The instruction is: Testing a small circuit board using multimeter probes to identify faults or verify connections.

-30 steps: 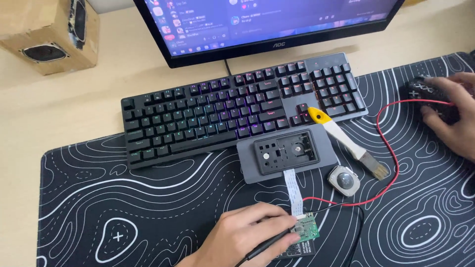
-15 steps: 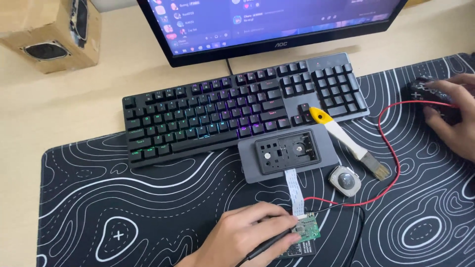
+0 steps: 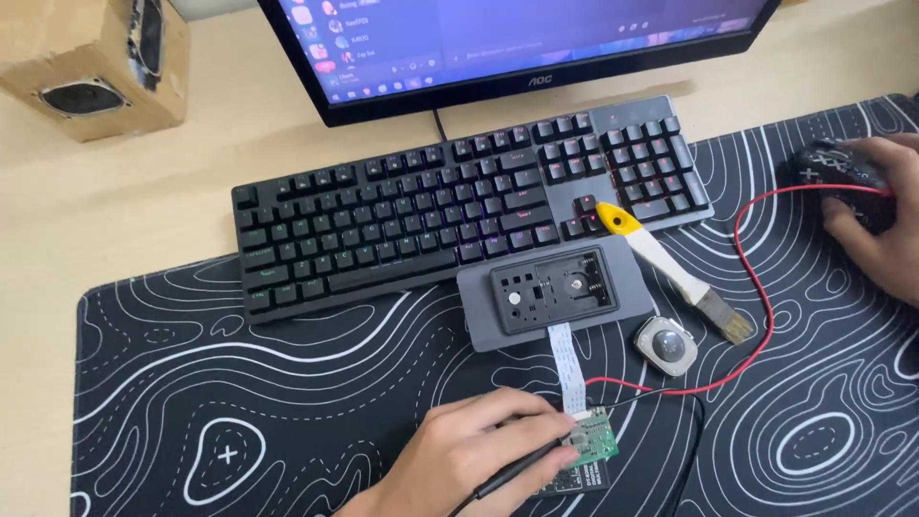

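On the desk mat, hands grip probe and mouse.

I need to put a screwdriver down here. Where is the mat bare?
Bare mat lies below the keyboard, beside the left hand. It is crowded around the grey module, the circuit board and the brush.

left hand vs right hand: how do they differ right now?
The left hand holds a thin black tool to a small green circuit board at the mat's near edge; the right hand rests on a black mouse at the far right. The left is nearly all in view, the right cut off. Both are over the patterned desk mat.
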